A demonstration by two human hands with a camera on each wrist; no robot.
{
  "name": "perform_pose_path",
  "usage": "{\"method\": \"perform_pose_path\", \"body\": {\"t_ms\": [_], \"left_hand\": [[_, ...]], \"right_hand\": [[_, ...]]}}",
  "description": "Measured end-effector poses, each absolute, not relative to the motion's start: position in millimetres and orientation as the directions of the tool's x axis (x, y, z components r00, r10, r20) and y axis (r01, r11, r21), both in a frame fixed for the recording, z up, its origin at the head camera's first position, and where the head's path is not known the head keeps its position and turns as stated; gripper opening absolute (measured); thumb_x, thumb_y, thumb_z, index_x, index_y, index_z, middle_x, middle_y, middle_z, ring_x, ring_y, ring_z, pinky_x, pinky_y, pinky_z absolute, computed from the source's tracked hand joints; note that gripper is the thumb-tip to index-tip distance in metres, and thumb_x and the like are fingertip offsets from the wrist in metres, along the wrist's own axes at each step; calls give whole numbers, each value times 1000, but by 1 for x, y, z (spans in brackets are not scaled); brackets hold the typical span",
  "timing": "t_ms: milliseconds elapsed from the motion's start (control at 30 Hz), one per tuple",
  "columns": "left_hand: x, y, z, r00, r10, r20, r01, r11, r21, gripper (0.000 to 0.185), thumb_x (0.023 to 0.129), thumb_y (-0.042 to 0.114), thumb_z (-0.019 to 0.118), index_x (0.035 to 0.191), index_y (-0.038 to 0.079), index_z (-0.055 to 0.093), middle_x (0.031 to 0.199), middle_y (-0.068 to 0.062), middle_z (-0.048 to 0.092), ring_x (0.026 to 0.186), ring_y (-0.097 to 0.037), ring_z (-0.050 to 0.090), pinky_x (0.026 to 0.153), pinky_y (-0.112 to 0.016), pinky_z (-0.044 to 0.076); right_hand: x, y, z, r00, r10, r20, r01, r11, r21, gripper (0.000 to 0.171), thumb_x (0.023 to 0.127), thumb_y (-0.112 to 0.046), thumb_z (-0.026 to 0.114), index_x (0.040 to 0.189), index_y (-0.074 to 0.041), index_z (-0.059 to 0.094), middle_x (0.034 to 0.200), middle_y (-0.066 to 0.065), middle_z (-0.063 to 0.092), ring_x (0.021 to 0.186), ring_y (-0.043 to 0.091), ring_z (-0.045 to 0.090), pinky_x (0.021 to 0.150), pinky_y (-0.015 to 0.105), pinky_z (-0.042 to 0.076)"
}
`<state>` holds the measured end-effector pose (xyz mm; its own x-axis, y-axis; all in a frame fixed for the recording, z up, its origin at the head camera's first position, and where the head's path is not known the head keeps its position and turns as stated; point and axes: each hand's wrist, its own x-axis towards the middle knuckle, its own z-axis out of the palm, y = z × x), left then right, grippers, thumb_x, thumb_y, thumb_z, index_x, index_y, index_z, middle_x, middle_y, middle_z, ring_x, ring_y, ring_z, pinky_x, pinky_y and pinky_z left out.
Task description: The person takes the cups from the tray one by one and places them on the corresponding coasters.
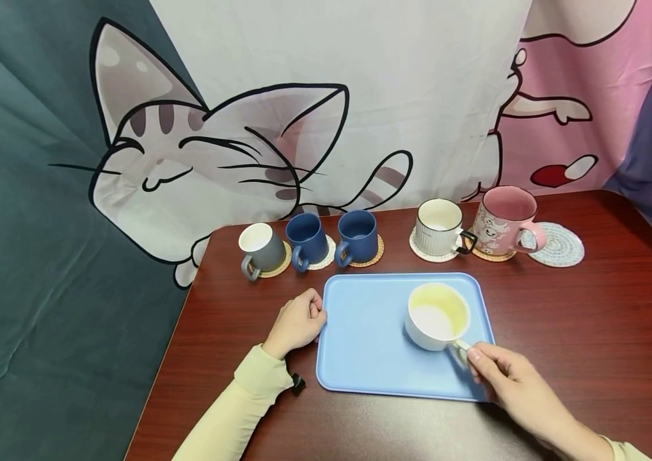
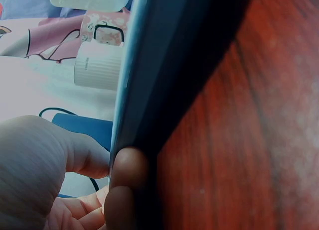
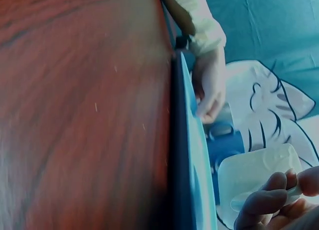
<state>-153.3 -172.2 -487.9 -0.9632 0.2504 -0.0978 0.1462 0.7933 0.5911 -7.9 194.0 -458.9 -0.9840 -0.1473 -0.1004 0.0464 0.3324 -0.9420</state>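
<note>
A wide cup (image 1: 430, 334), white outside with a pale yellow inside, is over the right half of a light blue tray (image 1: 366, 333). My right hand (image 1: 507, 378) pinches its handle between thumb and fingers. In the right wrist view the cup (image 3: 259, 172) is close to the tray's surface; whether it touches I cannot tell. At the tray's left edge, my left hand (image 1: 298, 322) holds the rim. The left wrist view has the thumb (image 2: 87, 155) on the upper side and fingertips (image 2: 128, 170) at the underside of the rim.
Behind the tray, on round coasters, stand a grey mug (image 1: 265, 250), two blue mugs (image 1: 310, 240), (image 1: 358, 237), a white ribbed mug (image 1: 437, 234) with a black handle and a pink mug (image 1: 501, 224). A pale coaster (image 1: 562, 246) lies right of them on the wooden table (image 1: 602, 320).
</note>
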Motion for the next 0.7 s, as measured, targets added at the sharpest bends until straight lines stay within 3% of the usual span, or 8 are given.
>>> {"method": "perform_pose_path", "body": {"t_ms": [267,433,700], "left_hand": [[-153,-172,-488,-962,255,-99,147,786,600,9,95,18,61,89,16,55,60,5,55,47,-9,61,58,-29,45],[-153,-173,-488,-963,251,-101,141,785,603,9,95,18,61,89,16,55,60,4,55,47,-10,61,58,-30,45],[-153,-172,-486,-962,251,-110,136,787,602,9,96,18,61,89,16,55,59,4,56,48,-9,61,58,-29,45]], "right_hand": [[-11,231,-457,-998,-59,-14,-11,400,-916,32,111,-16,45,84,-6,56,61,-3,47,46,15,42,39,29,35],[-13,258,-459,-1000,19,16,-6,467,-884,31,111,-15,45,84,-8,58,62,-3,49,50,16,46,41,31,33],[-16,295,-465,-997,78,26,12,456,-890,29,111,-16,44,88,-8,60,69,-6,51,55,16,47,44,34,32]]}}
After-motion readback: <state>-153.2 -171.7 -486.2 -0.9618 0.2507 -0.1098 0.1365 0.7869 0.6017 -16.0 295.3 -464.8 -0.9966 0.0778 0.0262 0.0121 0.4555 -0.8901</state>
